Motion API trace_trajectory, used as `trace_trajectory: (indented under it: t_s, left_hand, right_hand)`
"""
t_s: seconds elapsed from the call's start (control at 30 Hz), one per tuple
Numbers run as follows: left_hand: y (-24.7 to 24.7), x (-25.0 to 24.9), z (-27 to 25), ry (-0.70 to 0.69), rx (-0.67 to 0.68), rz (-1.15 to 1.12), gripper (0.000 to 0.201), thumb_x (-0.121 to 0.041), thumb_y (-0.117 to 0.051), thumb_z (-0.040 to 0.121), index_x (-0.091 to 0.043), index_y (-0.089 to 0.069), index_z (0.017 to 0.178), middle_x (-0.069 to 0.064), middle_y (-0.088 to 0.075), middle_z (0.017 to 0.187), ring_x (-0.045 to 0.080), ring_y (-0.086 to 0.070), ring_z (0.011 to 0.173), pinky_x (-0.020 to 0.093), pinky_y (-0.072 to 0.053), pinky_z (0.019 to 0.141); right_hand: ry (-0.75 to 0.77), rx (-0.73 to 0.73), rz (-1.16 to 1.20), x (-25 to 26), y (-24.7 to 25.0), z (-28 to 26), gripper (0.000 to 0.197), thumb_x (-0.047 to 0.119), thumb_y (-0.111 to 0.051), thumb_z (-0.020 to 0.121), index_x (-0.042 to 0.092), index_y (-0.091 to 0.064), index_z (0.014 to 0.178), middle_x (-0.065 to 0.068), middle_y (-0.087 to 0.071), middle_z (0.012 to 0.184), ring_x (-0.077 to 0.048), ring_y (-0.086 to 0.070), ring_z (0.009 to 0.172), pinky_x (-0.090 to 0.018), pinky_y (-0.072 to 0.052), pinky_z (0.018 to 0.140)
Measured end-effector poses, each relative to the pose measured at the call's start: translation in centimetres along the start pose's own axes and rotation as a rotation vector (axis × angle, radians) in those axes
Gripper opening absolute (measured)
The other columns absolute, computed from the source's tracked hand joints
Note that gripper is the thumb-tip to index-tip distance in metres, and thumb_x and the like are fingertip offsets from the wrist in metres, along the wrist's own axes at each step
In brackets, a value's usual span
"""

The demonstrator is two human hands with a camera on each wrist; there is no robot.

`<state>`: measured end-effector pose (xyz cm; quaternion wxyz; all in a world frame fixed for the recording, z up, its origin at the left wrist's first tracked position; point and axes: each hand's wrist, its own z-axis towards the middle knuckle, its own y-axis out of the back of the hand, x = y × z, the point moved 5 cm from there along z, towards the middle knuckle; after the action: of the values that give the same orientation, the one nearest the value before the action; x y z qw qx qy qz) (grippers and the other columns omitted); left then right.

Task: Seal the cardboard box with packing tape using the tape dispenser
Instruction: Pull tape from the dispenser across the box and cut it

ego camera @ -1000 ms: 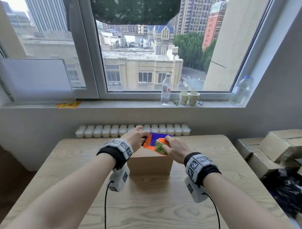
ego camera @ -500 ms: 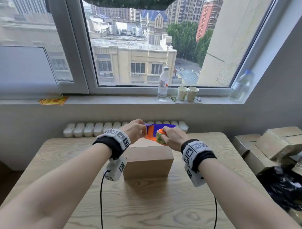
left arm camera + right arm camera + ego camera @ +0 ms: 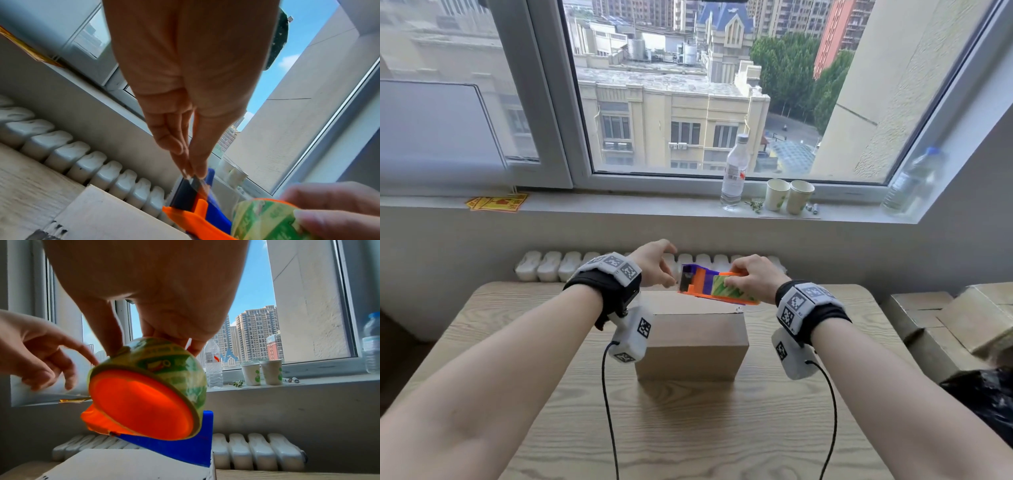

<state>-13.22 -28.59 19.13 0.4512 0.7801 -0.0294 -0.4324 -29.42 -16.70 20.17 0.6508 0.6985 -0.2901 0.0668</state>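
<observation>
A closed cardboard box (image 3: 691, 342) stands in the middle of the wooden table (image 3: 688, 431). Just above its far edge hangs an orange and blue tape dispenser (image 3: 703, 286) with a green-printed tape roll (image 3: 722, 287). My right hand (image 3: 732, 282) grips the roll and dispenser from above, fingers curled round the roll (image 3: 164, 368). My left hand (image 3: 673, 279) is at the dispenser's left end. There its thumb and fingertips (image 3: 193, 174) pinch the clear tape end by the blade. The box's top (image 3: 115, 217) lies right below.
A white radiator (image 3: 558, 267) runs behind the table. On the window sill stand a water bottle (image 3: 734, 174), two paper cups (image 3: 789, 197) and another bottle (image 3: 914, 181). Stacked cardboard boxes (image 3: 945, 322) and a black bag (image 3: 986, 397) sit at the right.
The hands have moved apart: the right hand carried the dispenser to the right, and the left hand shifted from the dispenser's body to pinch at its left end.
</observation>
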Motion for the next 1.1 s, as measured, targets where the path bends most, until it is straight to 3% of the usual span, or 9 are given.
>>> trace_trajectory:
  t_s: [0.07, 0.13, 0.23, 0.37, 0.47, 0.63, 0.83, 0.97, 1.1]
  left_hand:
    - [0.3, 0.6, 0.3, 0.032, -0.023, 0.033, 0.028, -0.009, -0.074, 0.075, -0.005, -0.064, 0.101, 0.002, -0.068, 0.072, 0.017, -0.062, 0.071, 0.033, -0.052, 0.084]
    - [0.4, 0.8, 0.1, 0.025, -0.038, 0.029, 0.005, -0.013, -0.074, 0.075, -0.011, -0.070, 0.076, -0.002, -0.067, 0.063, 0.011, -0.060, 0.061, 0.030, -0.052, 0.078]
    - [0.6, 1.4, 0.2, 0.036, -0.056, -0.017, 0.011, -0.012, -0.073, 0.074, -0.015, -0.069, 0.064, -0.001, -0.066, 0.059, 0.008, -0.055, 0.052, 0.028, -0.051, 0.069]
    - [1.3, 1.6, -0.1, 0.038, -0.102, -0.061, 0.013, -0.008, -0.071, 0.073, -0.015, -0.071, 0.062, 0.000, -0.065, 0.058, 0.006, -0.053, 0.050, 0.019, -0.047, 0.057]
    - [1.6, 1.5, 0.0, 0.032, -0.104, -0.087, 0.015, -0.006, -0.070, 0.073, -0.016, -0.070, 0.062, 0.005, -0.065, 0.059, 0.010, -0.052, 0.050, 0.021, -0.046, 0.057]
    - [2.2, 1.5, 0.1, 0.046, -0.150, -0.043, 0.015, -0.009, -0.072, 0.073, -0.019, -0.069, 0.061, 0.008, -0.067, 0.064, 0.012, -0.053, 0.054, 0.028, -0.049, 0.065]
    - [2.8, 1.7, -0.4, 0.046, -0.190, -0.010, 0.006, -0.007, -0.072, 0.074, -0.005, -0.075, 0.079, -0.015, -0.063, 0.054, -0.004, -0.055, 0.048, 0.017, -0.047, 0.062]
    - [2.7, 2.2, -0.6, 0.059, -0.186, 0.021, 0.004, -0.008, -0.072, 0.073, -0.007, -0.075, 0.075, 0.003, -0.070, 0.070, 0.009, -0.058, 0.064, 0.028, -0.050, 0.074]
    - [2.5, 2.4, -0.6, 0.078, -0.181, 0.015, 0.003, -0.008, -0.072, 0.075, -0.006, -0.075, 0.075, 0.000, -0.066, 0.062, 0.011, -0.056, 0.061, 0.026, -0.051, 0.067]
  right_hand:
    - [0.004, -0.006, 0.047, -0.2, 0.0, 0.4, 0.010, 0.027, -0.062, 0.083, 0.020, -0.061, 0.076, -0.003, -0.061, 0.085, -0.017, -0.056, 0.080, -0.025, -0.041, 0.067]
    - [0.003, -0.026, 0.092, -0.4, 0.1, 0.7, 0.015, 0.031, -0.066, 0.080, 0.019, -0.061, 0.072, -0.002, -0.063, 0.079, -0.016, -0.058, 0.075, -0.024, -0.043, 0.064]
    - [0.018, -0.032, 0.112, -0.4, 0.5, 0.9, 0.023, 0.038, -0.067, 0.080, 0.016, -0.065, 0.074, 0.000, -0.063, 0.076, -0.010, -0.056, 0.068, -0.018, -0.042, 0.056]
    - [0.023, -0.012, 0.128, -0.8, 0.6, 1.2, 0.038, 0.047, -0.072, 0.072, 0.010, -0.064, 0.070, -0.004, -0.065, 0.073, -0.014, -0.057, 0.066, -0.026, -0.047, 0.062]
    - [-0.008, -0.035, 0.124, -1.4, 0.8, 1.3, 0.039, 0.052, -0.073, 0.067, 0.017, -0.058, 0.058, 0.000, -0.060, 0.065, -0.014, -0.055, 0.064, -0.031, -0.046, 0.063]
    - [0.009, 0.019, 0.225, -1.4, 1.3, 0.8, 0.023, 0.030, -0.063, 0.084, 0.022, -0.058, 0.063, 0.002, -0.059, 0.074, -0.018, -0.056, 0.077, -0.026, -0.043, 0.064]
    - [-0.077, -0.059, 0.034, -3.9, 2.3, 0.4, 0.040, 0.053, -0.068, 0.073, 0.014, -0.064, 0.072, -0.005, -0.066, 0.080, -0.019, -0.061, 0.079, -0.033, -0.049, 0.072]
    - [-0.062, -0.034, 0.140, -4.5, 2.8, -0.1, 0.022, 0.034, -0.062, 0.083, 0.016, -0.062, 0.069, -0.009, -0.064, 0.086, -0.022, -0.058, 0.083, -0.031, -0.045, 0.072]
    - [-0.093, -0.086, 0.033, -5.8, 3.5, -0.2, 0.034, 0.048, -0.067, 0.077, 0.016, -0.061, 0.066, -0.003, -0.064, 0.076, -0.017, -0.058, 0.075, -0.029, -0.045, 0.068]
